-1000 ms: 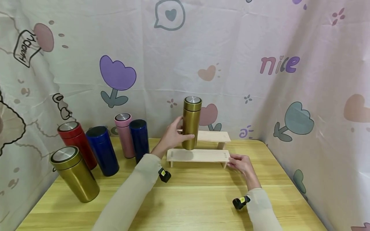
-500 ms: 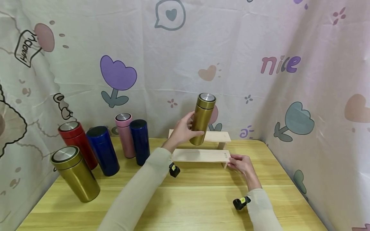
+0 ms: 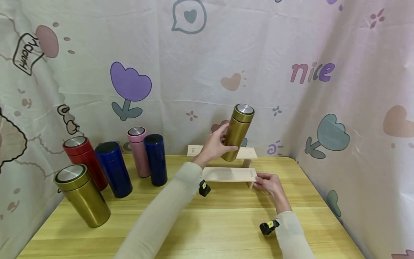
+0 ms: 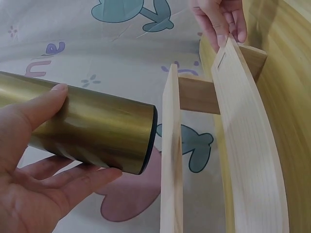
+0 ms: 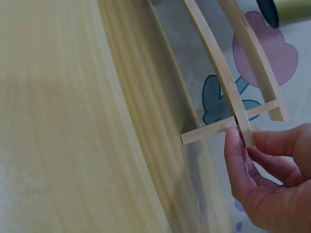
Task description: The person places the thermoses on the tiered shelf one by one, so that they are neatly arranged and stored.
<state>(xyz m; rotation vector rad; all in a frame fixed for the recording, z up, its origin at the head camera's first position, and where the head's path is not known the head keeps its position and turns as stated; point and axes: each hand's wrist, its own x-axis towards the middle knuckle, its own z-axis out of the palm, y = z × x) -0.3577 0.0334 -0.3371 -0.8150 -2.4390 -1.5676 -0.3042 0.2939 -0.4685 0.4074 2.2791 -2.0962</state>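
My left hand (image 3: 215,145) grips a slim gold thermos (image 3: 238,132) with a silver-topped lid, fingers and thumb round its lower body. The thermos leans to the right over the upper step of a two-tier wooden rack (image 3: 229,175). In the left wrist view, the dark base of the thermos (image 4: 97,124) is close beside the upper board (image 4: 171,155). At the rack's right end, my right hand (image 3: 269,182) pinches the end of the lower board; the right wrist view shows thumb and fingers of that hand (image 5: 274,165) on either side of it.
Left of the rack stand a pink thermos (image 3: 139,151) and a dark blue one (image 3: 156,160). Farther left are a wider red thermos (image 3: 85,162), a blue one (image 3: 114,169) and a gold one (image 3: 83,196). A printed curtain (image 3: 200,72) hangs behind the wooden table (image 3: 220,230).
My left hand has carried the gold thermos to the right along the rack, and the thermos has gone from nearly upright to tilted right. The right hand keeps its place on the rack.
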